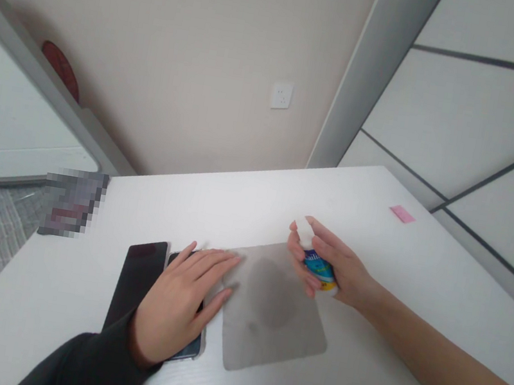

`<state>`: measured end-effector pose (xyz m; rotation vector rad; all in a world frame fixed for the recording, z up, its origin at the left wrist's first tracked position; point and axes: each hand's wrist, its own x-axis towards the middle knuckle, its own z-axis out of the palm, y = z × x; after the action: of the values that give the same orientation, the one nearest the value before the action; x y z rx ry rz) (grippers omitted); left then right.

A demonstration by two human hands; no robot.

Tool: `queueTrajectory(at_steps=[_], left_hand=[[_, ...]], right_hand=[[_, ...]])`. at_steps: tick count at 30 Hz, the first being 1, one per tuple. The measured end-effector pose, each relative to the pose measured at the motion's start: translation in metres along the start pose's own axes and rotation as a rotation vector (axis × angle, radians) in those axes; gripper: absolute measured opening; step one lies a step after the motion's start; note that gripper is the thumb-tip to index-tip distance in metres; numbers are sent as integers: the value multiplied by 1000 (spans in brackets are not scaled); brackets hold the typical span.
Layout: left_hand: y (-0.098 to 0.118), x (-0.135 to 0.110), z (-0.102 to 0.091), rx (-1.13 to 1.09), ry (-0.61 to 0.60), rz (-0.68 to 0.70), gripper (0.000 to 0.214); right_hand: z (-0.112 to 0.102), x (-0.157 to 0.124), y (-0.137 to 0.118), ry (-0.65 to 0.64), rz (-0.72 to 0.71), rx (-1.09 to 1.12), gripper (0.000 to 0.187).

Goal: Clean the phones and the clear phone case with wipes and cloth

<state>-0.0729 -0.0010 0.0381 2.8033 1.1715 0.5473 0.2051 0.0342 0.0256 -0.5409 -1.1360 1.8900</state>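
My right hand (339,257) is wrapped round a small spray bottle (318,266) with a white top and a blue and yellow label, tilted above the right part of a grey cloth (279,326). A darker, damp-looking patch shows in the middle of the cloth, which lies flat. My left hand (186,298) rests with fingers stretched out, fingertips at the cloth's left edge. Beneath that hand is a phone (187,352) in a clear case, mostly covered. A second dark phone (139,275) lies just left of it, its lower end near my sleeve.
All this lies on a white table (358,352). A pink slip (402,213) is near the far right edge, and a blurred-out item (74,202) sits at the left edge. Behind the table stands a wall with a socket (282,96); white panels (465,108) rise on the right.
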Motion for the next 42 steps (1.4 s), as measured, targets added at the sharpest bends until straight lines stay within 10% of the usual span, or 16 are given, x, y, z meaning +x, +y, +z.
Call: queueTrajectory(at_steps=[6,16,42], left_hand=[[0,1,0,-27,-4,-8,36],[-1,0,0,-56,-23,-54,35],[-3,-1,-2,-46,-9,-106,36]], right_hand=[[-3,-8,-7,6,-53,-555,45],[-5,-13,-3,-347,-269,-1792,47],[-27,-12,5,-221,-428,-1772,37]])
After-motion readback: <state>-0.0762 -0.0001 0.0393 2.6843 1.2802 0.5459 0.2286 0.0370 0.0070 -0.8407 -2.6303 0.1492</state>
